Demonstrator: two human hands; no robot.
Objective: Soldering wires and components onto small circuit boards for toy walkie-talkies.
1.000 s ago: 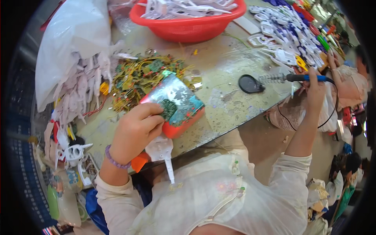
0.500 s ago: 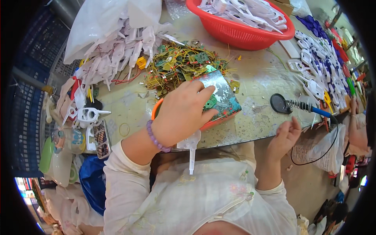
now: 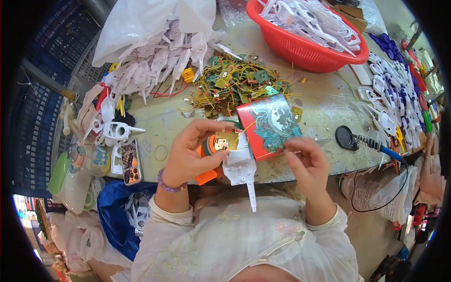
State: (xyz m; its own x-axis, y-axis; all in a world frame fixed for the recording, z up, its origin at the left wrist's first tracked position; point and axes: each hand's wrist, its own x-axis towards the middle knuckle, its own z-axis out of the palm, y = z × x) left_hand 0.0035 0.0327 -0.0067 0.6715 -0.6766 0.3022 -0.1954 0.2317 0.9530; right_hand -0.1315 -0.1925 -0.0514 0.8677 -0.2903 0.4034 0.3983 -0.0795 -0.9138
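Head view: left hand [image 3: 199,152], fingers pinching a small square yellowish circuit board [image 3: 224,140], apparently to steady it at the upper end of a white plastic casing with tapered handle [image 3: 240,167], which overhangs the tabletop [image 3: 319,101]. Right hand [image 3: 307,162]: fingers half-bent, spread, nothing visible between them, beside a red box with turquoise-patterned face [image 3: 268,129]. Beyond: heap of green boards with yellow wires [image 3: 239,84], presumably placed for reach; blue-handled soldering iron [image 3: 392,154] in a black coiled stand [image 3: 369,141], likely guarding its tip. Red perforated plastic basin [image 3: 307,60]: white plastic parts [image 3: 312,23]. Whitish plastic bag [image 3: 145,28]: pale casings [image 3: 176,61] spilling out. Blue plastic bag [image 3: 112,211]: white pieces [image 3: 137,211]
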